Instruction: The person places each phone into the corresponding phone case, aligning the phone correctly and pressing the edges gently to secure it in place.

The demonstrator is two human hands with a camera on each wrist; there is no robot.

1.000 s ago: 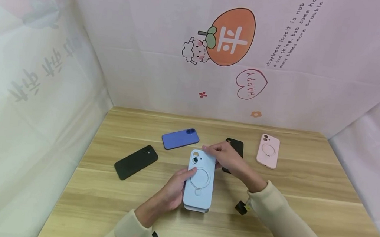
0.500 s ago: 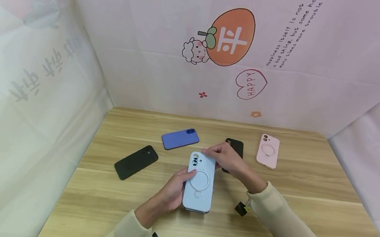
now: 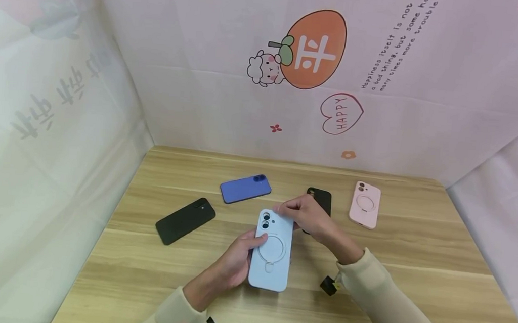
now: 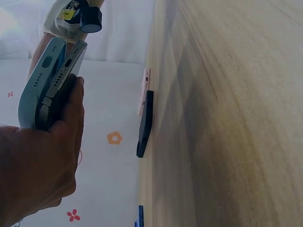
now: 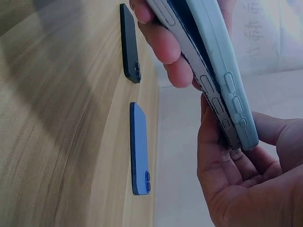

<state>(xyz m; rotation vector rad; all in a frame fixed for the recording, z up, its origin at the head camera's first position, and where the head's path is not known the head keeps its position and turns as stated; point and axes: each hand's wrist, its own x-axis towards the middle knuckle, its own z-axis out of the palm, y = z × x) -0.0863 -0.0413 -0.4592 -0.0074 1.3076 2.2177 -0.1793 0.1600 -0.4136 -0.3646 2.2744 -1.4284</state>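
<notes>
A light blue phone case (image 3: 269, 280) with a ring on its back lies over a phone (image 5: 191, 59). Both camera lenses show through the case's opening in the head view. My left hand (image 3: 233, 262) grips phone and case from the left, its thumb on the case's back and fingers underneath. With my right hand (image 3: 310, 218) I pinch the top right corner of case and phone. In the right wrist view they lie close at the pinched end, with a dark gap widening toward the other end. The left wrist view shows the bottom edges apart.
Behind the hands lies a blue phone (image 3: 245, 189). A black phone (image 3: 186, 220) is at the left. Partly behind my right hand is a black case or phone (image 3: 322, 199); a pink phone case (image 3: 365, 205) lies farther right. Printed cloth walls (image 3: 217, 107) enclose the wooden table (image 3: 139, 284).
The light blue case has shifted slightly toward me over the phone. Its opening now frames both lenses, and the phone's lower end no longer shows below the case in the head view.
</notes>
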